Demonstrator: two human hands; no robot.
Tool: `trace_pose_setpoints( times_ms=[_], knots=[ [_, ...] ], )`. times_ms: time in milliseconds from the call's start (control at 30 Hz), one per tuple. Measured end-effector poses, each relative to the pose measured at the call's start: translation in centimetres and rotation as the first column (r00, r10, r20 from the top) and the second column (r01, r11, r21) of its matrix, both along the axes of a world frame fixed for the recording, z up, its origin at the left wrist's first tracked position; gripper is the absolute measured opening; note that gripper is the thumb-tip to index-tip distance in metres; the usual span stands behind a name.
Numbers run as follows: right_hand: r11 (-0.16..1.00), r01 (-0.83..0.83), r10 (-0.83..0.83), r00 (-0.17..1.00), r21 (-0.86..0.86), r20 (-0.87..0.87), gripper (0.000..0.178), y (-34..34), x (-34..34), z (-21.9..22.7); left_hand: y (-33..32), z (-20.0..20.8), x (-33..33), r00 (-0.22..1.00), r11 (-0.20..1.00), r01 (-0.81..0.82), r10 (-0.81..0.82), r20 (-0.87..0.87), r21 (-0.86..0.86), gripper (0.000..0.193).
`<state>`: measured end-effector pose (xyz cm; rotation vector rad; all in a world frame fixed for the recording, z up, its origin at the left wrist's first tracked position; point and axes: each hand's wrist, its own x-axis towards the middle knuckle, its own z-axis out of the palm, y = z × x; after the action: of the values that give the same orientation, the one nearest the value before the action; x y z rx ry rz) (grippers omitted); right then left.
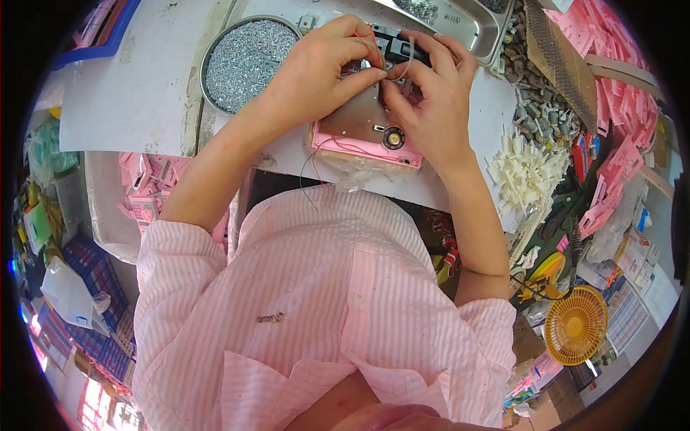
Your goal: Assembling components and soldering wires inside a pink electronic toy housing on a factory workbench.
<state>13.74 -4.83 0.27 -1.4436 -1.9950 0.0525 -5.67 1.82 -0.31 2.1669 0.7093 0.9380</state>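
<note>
A pink plastic case lies in front of me, with a dark flat plate over its inside. A small round black part with a pale centre sits at its near right corner. My left hand is closed at the plate's far edge, its thumb and finger pinching thin red wires. My right hand is closed beside it, fingertips almost touching the left ones. A pale, translucent thin strip loops by its index finger. What the right fingertips grip is hidden. Loose wires hang off the case's near left side.
Left of the case stands a round metal bowl of small screws. Behind lies a steel tray. White plastic parts, small dark metallic parts and pink pieces pile up on the right. A bin of pink parts sits lower left.
</note>
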Motion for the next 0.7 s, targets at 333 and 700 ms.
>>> trace_pose_setpoints(
  times_ms=[333,700],
  knots=[
    [0.999,0.000,-0.005,0.992,-0.040,-0.129,0.014,-1.0,1.6,1.2,-1.6,0.3,0.7,0.999,0.999,0.006,-0.008,0.042,0.054,0.019],
    [0.999,-0.038,0.033,0.987,-0.028,-0.157,0.013,-1.9,3.1,2.4,-6.0,4.6,1.6,0.976,0.978,-0.192,0.182,0.124,0.078,0.039]
  ],
)
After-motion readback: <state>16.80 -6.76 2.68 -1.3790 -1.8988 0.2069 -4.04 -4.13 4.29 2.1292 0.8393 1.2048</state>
